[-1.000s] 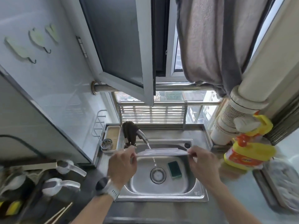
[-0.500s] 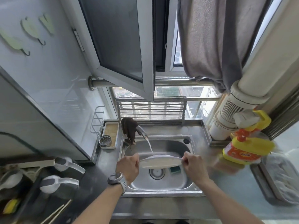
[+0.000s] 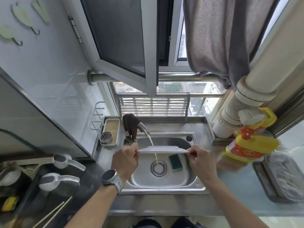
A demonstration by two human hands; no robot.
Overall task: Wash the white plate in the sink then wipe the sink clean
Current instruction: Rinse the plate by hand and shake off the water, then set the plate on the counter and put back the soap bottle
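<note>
Steel sink (image 3: 164, 189) below | we pinch white plate (image 3: 162, 149) edge-on, long axis spanning left hand (image 3: 125, 159) to right hand (image 3: 201, 159) | stream (image 3: 152, 143) hits its left half

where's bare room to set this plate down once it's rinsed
Both hands, left and right, hold the plate over the sink. Free patches: the steel ledge between tap and window rack; the front counter strip below the sink. Crowded: the basin floor by sponge and drain; the left counter with scoops.
</note>
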